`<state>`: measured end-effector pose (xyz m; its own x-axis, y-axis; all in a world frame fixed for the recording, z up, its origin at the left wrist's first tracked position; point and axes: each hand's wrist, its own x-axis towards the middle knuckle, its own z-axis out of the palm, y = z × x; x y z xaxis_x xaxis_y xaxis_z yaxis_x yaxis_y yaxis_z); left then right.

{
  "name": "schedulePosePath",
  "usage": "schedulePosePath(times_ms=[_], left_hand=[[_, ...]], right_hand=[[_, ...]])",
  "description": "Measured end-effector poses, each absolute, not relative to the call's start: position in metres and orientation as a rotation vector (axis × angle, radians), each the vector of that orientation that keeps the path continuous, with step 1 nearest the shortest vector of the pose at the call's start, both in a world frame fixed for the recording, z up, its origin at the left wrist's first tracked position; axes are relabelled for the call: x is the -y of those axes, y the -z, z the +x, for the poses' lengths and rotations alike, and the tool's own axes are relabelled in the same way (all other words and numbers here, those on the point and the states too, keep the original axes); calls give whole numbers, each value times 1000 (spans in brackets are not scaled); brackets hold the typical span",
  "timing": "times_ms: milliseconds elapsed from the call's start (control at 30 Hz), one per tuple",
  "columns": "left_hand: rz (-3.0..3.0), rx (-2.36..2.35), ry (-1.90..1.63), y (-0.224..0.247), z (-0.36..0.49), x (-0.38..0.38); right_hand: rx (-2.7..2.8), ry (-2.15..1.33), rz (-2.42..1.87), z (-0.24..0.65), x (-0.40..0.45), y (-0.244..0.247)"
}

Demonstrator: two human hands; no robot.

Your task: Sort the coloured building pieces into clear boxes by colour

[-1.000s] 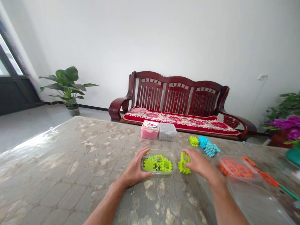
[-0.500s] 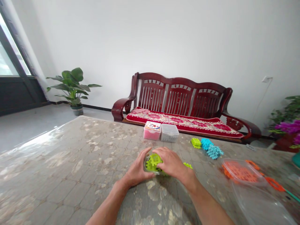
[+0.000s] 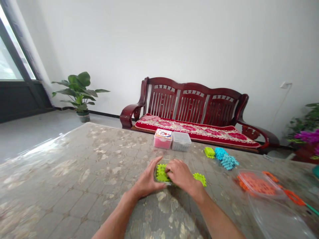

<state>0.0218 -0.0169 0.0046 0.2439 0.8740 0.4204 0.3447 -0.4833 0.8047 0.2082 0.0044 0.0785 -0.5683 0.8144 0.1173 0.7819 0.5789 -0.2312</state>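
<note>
Left hand (image 3: 146,181) is being kept curved around the clear container (image 3: 166,183) on the desk (image 3: 109,159), while green pieces (image 3: 161,173) newly brought inside are being handled by the right hand (image 3: 181,174), fingers curled, grip unclear.

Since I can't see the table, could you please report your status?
Left hand around clear tub; right hand on green pieces inside, hiding some; loose green piece beside tub.
</note>
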Motion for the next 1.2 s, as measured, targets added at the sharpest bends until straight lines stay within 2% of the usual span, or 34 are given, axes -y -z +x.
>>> schedulePosePath(times_ms=[100, 267, 467, 800, 1000, 1200], left_hand=[[1934, -1103, -1188, -5, 22, 18], [1904, -1108, -1170, -8, 22, 19], [1895, -1118, -1162, -7, 21, 18], [1893, -1119, -1159, -8, 21, 18], [1907, -1121, -1164, -6, 21, 18], [1911, -1086, -1185, -6, 22, 18]], right_hand=[[2455, -285, -1336, 226, -4, -86], [2225, -388, -1573, 293, -13, -89], [2389, -441, -1773, 346, -7, -71], [2360, -353, -1863, 348, 0, -56], [2252, -319, -1599, 319, 2, -90], [2463, -419, -1395, 266, 7, -109]])
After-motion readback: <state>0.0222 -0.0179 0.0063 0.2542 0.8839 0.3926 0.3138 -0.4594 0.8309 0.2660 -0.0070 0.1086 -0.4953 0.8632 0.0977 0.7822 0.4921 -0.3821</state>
